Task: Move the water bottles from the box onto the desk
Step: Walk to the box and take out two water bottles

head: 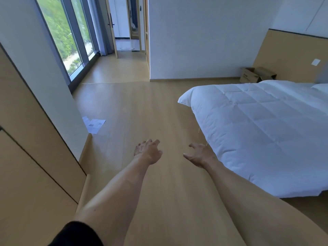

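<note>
Bare wooden floor (pixel 142 110) stretches between a white-quilted bed (pixel 257 132) and a window wall, where a person's left hand (pixel 148 151) and right hand (pixel 198 154) reach forward with fingers spread, each grip loose and holding nothing. No water bottles show; an opened cardboard box (pixel 255 75) sits well apart by the far wall beyond the bed, contents hidden. No table is visible, so the likeliest snag is carrying bottles toward an unseen spot, or stepping on the loose paper (pixel 94 124) lying by the left wall.

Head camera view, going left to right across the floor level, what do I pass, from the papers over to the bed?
Papers → left hand → right hand → bed. The cardboard box sits farther back, by the headboard wall.
</note>
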{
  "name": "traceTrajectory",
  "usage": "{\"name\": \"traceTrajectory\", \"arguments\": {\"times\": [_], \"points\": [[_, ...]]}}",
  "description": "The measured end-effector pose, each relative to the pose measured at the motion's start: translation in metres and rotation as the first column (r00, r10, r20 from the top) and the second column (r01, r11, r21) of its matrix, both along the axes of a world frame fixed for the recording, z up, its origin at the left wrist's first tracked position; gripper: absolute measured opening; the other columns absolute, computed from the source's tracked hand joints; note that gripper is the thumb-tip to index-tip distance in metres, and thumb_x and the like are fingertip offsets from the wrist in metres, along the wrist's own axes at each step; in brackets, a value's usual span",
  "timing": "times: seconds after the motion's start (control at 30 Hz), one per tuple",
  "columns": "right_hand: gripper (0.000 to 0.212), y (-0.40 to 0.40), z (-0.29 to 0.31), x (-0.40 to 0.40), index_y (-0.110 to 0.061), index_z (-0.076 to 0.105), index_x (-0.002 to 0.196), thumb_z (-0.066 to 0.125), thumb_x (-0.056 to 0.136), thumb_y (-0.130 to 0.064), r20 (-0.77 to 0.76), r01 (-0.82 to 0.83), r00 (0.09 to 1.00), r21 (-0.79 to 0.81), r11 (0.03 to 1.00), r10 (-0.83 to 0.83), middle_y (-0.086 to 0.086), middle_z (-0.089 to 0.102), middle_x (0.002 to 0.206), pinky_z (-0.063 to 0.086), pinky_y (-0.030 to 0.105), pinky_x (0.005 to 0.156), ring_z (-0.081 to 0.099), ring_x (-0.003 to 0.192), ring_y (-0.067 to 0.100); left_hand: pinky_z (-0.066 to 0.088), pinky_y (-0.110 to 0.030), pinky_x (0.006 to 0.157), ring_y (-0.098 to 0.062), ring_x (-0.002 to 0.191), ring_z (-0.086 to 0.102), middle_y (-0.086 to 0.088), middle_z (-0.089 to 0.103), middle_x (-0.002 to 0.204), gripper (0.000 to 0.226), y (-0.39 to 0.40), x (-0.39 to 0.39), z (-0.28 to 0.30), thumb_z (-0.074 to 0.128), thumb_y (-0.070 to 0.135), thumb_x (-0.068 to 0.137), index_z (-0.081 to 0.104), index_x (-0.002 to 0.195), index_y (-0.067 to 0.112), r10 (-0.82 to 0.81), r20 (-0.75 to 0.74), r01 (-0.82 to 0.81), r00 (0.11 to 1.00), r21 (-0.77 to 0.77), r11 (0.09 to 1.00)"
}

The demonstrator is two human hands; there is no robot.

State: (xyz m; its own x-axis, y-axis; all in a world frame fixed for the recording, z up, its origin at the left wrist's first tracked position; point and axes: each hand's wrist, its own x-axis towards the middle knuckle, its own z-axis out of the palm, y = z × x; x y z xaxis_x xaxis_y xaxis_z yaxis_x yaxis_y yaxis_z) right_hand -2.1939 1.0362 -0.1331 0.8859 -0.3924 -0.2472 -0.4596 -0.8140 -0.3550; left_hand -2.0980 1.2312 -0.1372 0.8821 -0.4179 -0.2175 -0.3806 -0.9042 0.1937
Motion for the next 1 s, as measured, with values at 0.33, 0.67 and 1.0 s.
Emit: {"name": "traceTrajectory", "arguments": {"times": [0.33,0.67,1.0], "points": [[0.064,-0.039,-0.023,0.157,-0.029,0.045,0.144,0.057,0.089,-0.059,-0.006,-0.035,0.999,0.015,0.999,0.035,0.0,0.05,0.147,0.044,0.035,0.103,0.05,0.131,0.021,0.032,-0.042,0.113,-0.028,0.137,0.041,-0.004,0.046,0.149,0.053,-0.036,0.151,-0.011,0.046,0.048,0.1,0.037,0.15,0.032,0.031,0.003,-0.031,1.0,0.005,1.0],[0.063,-0.101,-0.02,0.363,-0.032,0.046,0.142,0.055,0.088,-0.061,0.0,-0.118,0.993,0.041,0.992,0.118,-0.004,0.051,0.146,0.042,0.033,0.1,0.05,0.131,0.02,0.031,-0.041,0.112,-0.028,0.136,0.043,-0.003,0.048,0.148,0.053,-0.101,0.337,0.007,0.045,0.05,0.099,0.038,0.149,0.034,0.141,0.023,-0.142,0.99,0.029,0.989],[0.062,-0.151,-0.023,0.5,-0.032,0.046,0.142,0.054,0.088,-0.062,-0.017,-0.141,0.99,-0.004,0.99,0.141,-0.003,0.054,0.143,0.043,0.033,0.096,0.051,0.129,0.019,0.032,-0.042,0.112,-0.028,0.137,0.042,-0.003,0.047,0.149,0.055,-0.152,0.47,-0.003,0.046,0.05,0.098,0.037,0.15,0.033,0.135,0.013,-0.135,0.991,0.026,0.99]]}}
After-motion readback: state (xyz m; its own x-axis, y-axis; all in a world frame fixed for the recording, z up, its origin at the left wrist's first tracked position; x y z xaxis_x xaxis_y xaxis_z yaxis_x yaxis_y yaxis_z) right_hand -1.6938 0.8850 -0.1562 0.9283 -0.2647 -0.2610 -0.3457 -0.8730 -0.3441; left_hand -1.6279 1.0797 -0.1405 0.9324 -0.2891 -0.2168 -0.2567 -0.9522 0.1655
